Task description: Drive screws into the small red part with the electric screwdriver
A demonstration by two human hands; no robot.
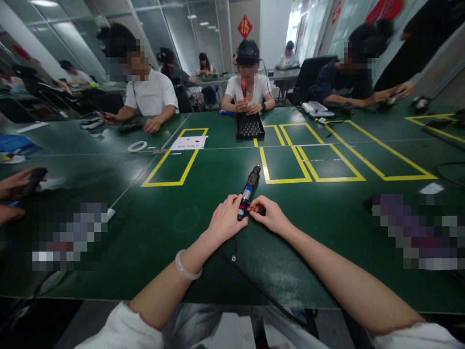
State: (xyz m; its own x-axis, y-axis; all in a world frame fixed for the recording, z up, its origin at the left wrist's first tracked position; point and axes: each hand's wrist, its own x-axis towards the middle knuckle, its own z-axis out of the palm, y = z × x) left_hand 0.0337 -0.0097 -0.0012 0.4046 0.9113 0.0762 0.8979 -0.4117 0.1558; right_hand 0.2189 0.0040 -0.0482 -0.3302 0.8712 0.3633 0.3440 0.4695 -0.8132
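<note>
A slim power tool, looking like an electric screwdriver with its inner parts exposed (248,192), lies on the green table and points away from me. Silver and blue sections show along its body, with red parts near the rear. My left hand (227,216) wraps round the rear end from the left, its thumb near the back. On the other side my right hand (269,214) pinches a small orange piece (252,209) against the tool's rear; its exact kind is too small to tell. A thin wire with a ring terminal (233,258) lies below my left hand.
A black cable (261,286) runs from under my left wrist to the table's near edge. Yellow tape outlines (288,181) mark the table ahead. Across it, a person holds a red-handled tool above a black tray (250,135). A white tape roll (137,146) lies farther left.
</note>
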